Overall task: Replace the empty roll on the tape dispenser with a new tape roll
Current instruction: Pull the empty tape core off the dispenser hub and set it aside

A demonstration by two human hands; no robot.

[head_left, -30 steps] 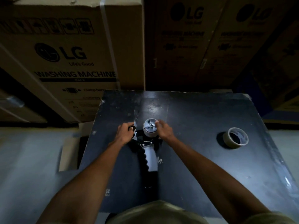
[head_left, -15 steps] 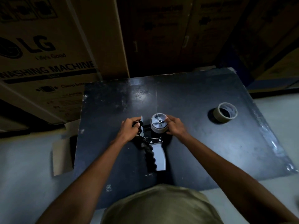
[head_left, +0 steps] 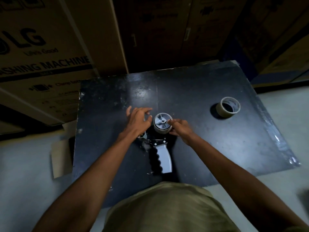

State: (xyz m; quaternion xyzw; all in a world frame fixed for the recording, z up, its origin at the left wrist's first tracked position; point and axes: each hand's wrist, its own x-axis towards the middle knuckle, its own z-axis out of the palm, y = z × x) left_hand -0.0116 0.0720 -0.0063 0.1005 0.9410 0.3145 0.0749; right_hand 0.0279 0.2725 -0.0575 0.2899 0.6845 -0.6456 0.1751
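Note:
A tape dispenser (head_left: pixel 164 158) lies on its side on the black table (head_left: pixel 217 148), grey handle toward me. Its spoked hub points up, with the empty roll (head_left: pixel 160 130), a thin tan core, around it. My right hand (head_left: pixel 181 130) is at the core's right side; the index fingertip touches its top rim and the thumb curls against its lower side. My left hand (head_left: pixel 138 120) hovers just left of the hub with fingers spread, holding nothing and covering the dispenser's front end. The new tape roll (head_left: pixel 228 109) lies flat at the table's far right.
Large cardboard washing-machine boxes (head_left: pixel 50 47) stand right behind the table. A flat piece of cardboard (head_left: pixel 61 158) lies on the grey floor by the table's left edge. My shirt fills the bottom of the view.
My left hand has let go of the dispenser's front end and lifted with fingers spread. My right hand stays at the core. The camera has moved closer and tilted down.

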